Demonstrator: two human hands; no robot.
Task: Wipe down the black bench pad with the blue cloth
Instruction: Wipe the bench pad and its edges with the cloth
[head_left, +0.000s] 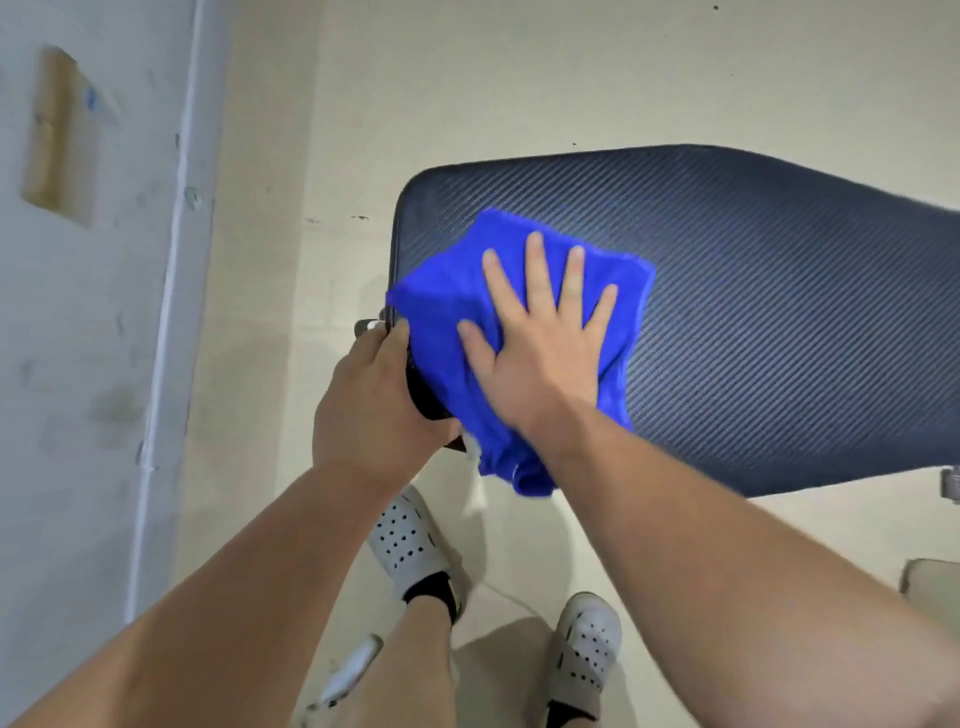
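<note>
The cloth (447, 312) lies on the bench pad's (753, 312) left end, under the right hand (540, 358).

Right hand (540, 343) is lying flat, palm down, fingers (535, 265) spread wide and pressing; its forearm is reaching in from the lower right. Left hand (374, 400) is curling closed, thumb on top, forearm stretching in from the lower left.

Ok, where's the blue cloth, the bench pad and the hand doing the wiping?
blue cloth (447, 291): head view, upper left part of the cloth.
bench pad (779, 322): head view, bare ribbed top.
right hand (540, 353): head view, back of the hand, flat on the cloth.
</note>
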